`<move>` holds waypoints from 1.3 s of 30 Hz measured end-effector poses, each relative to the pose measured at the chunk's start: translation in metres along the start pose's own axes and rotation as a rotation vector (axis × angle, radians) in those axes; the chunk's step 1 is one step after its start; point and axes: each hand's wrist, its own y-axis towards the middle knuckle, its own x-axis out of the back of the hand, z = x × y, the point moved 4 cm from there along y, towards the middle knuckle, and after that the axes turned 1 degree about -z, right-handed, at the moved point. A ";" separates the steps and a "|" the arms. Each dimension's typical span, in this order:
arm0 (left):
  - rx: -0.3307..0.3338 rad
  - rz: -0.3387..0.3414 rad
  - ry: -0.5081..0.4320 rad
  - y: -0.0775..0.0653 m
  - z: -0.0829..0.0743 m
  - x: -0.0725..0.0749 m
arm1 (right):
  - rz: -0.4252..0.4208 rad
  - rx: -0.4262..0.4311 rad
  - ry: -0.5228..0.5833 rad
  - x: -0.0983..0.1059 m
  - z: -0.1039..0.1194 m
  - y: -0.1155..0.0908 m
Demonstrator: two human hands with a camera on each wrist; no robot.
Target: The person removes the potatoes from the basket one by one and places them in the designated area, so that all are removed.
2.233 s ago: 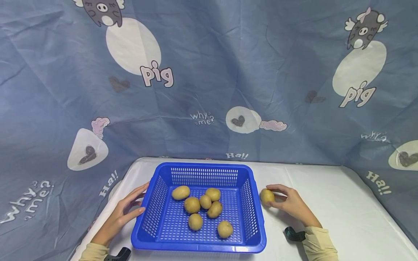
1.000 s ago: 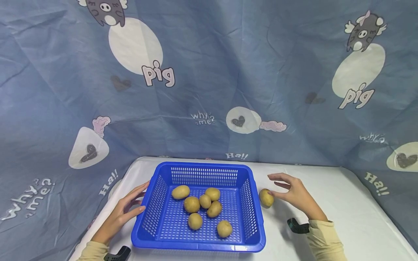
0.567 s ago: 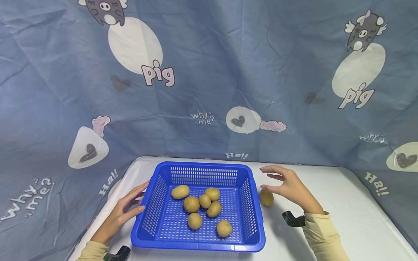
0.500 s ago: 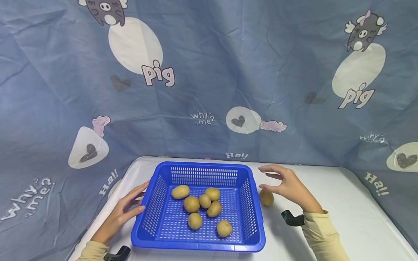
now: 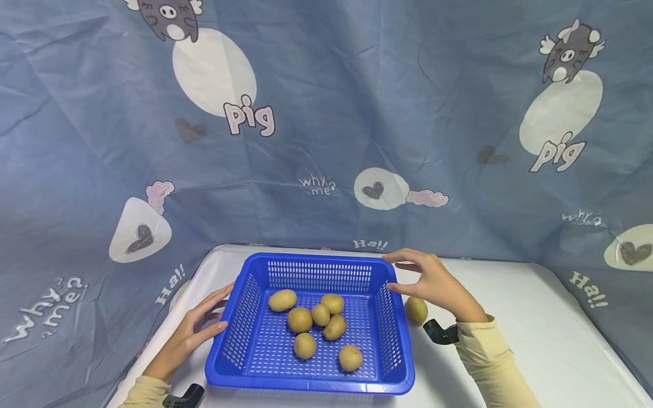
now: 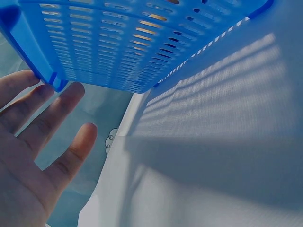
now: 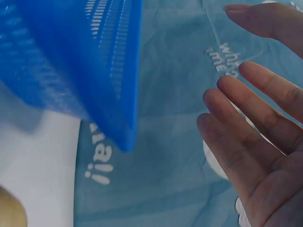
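Note:
A blue plastic basket (image 5: 306,385) with slotted walls sits on the table, holding several potatoes (image 5: 300,320). My left hand (image 5: 191,334) is at its left rim; in the left wrist view the fingertips (image 6: 45,90) touch the rim's underside, fingers spread. My right hand (image 5: 428,280) hovers over the far right corner with thumb and fingers apart, holding nothing. In the right wrist view that hand's fingers (image 7: 236,142) are extended, apart from the rim. A single potato (image 5: 416,310) lies on the table just right of the basket, partly below the right hand.
A white-covered table (image 5: 510,317) extends to the right of the basket. A blue printed cloth (image 5: 326,113) hangs behind and around it. Dark bands are on both wrists, the right band (image 5: 441,333) close to the lone potato.
My right hand has let go of the lone potato and moved left and away from me to the basket's far right corner. My left hand and the basket have stayed put.

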 end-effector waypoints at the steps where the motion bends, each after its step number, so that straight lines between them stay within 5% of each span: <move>1: 0.001 0.000 0.001 0.000 0.000 0.000 | 0.006 0.003 0.003 -0.002 0.002 0.002; 39: 0.006 0.002 -0.001 0.000 0.000 0.000 | 0.337 0.078 -0.069 -0.097 0.047 0.056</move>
